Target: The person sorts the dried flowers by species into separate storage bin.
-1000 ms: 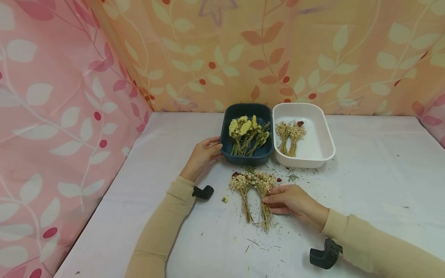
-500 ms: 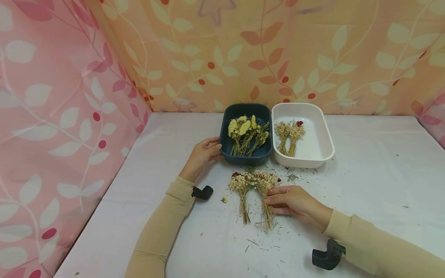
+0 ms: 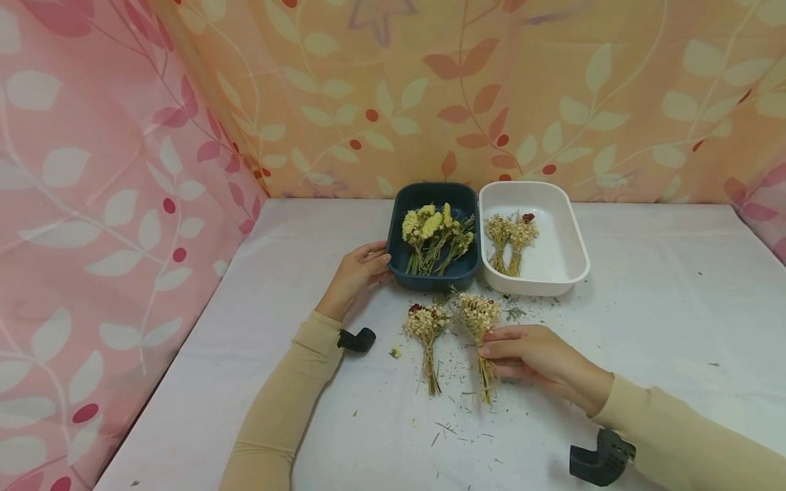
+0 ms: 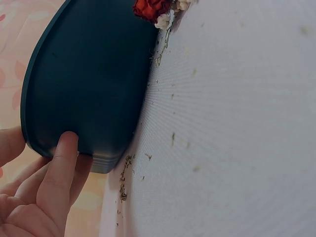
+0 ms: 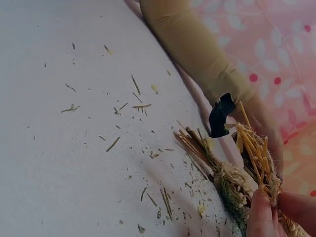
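In the head view, my right hand (image 3: 540, 358) pinches a tied bunch of small cream dried flowers (image 3: 480, 315) by its stems. Thumb and finger close on those stems (image 5: 256, 153) in the right wrist view. A second cream bunch with a dark red bloom (image 3: 428, 327) lies on the table to its left. My left hand (image 3: 356, 276) touches the left side of a dark blue bin (image 3: 434, 281), its fingers fairly straight against the outer wall (image 4: 89, 84) in the left wrist view. Several yellow dried flower bunches (image 3: 432, 228) lie in that bin.
A white bin (image 3: 561, 239) stands against the blue one's right side, with two cream bunches (image 3: 510, 235) in its left part. Stem bits (image 3: 445, 428) and crumbs are scattered over the white tablecloth (image 3: 663, 327). Patterned cloth (image 3: 522, 88) hangs behind the table.
My right hand has moved to the right with its bunch, opening a gap to the bunch lying on the table. My left hand stays at the blue bin.
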`<action>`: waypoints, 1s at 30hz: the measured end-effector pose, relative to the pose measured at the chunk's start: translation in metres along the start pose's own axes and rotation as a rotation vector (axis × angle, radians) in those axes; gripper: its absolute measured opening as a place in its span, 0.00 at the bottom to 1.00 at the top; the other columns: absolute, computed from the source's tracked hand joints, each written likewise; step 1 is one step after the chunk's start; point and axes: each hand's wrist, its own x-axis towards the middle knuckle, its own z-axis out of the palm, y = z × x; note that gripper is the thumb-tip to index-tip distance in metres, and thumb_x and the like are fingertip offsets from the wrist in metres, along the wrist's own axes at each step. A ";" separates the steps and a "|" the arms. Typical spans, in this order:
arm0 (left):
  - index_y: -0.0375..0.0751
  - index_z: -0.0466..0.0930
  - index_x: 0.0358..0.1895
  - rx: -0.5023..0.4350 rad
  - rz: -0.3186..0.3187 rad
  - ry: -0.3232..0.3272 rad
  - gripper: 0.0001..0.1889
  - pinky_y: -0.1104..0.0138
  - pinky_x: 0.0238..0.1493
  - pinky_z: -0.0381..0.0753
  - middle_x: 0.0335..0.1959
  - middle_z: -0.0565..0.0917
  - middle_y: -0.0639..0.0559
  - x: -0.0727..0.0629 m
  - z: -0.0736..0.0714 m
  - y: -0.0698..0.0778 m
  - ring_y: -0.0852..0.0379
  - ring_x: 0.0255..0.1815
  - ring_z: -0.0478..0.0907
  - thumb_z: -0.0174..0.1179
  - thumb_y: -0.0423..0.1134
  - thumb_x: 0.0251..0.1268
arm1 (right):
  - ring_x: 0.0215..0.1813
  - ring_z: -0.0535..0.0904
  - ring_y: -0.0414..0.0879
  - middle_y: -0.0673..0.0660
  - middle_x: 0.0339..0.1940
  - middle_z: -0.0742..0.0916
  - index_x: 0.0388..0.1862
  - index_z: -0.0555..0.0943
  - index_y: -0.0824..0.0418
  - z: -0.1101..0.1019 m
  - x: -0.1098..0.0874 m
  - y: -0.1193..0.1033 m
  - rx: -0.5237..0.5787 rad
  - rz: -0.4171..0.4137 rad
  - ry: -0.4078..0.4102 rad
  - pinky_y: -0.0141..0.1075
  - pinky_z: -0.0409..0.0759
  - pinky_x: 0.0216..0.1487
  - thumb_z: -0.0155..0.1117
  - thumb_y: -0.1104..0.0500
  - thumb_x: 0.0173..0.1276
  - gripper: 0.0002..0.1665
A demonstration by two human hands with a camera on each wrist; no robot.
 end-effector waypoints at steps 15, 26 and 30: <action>0.36 0.67 0.72 -0.003 0.005 -0.016 0.26 0.51 0.67 0.77 0.71 0.72 0.37 0.000 -0.001 -0.001 0.38 0.66 0.75 0.57 0.34 0.74 | 0.42 0.87 0.33 0.47 0.48 0.89 0.59 0.80 0.69 -0.015 -0.015 -0.018 -0.124 -0.077 0.016 0.29 0.87 0.45 0.67 0.59 0.70 0.23; 0.39 0.69 0.72 0.023 0.015 -0.017 0.26 0.54 0.64 0.80 0.71 0.72 0.38 -0.003 -0.002 0.000 0.43 0.65 0.77 0.59 0.36 0.73 | 0.43 0.87 0.35 0.44 0.41 0.90 0.54 0.83 0.63 -0.029 -0.013 -0.042 -0.117 -0.136 0.046 0.30 0.87 0.47 0.66 0.61 0.70 0.16; 0.38 0.68 0.72 0.013 0.006 -0.017 0.26 0.52 0.67 0.77 0.71 0.72 0.38 -0.003 -0.002 0.001 0.40 0.67 0.75 0.57 0.36 0.74 | 0.42 0.88 0.36 0.45 0.38 0.91 0.51 0.84 0.60 -0.035 -0.011 -0.052 -0.088 -0.132 0.077 0.30 0.87 0.46 0.68 0.61 0.69 0.13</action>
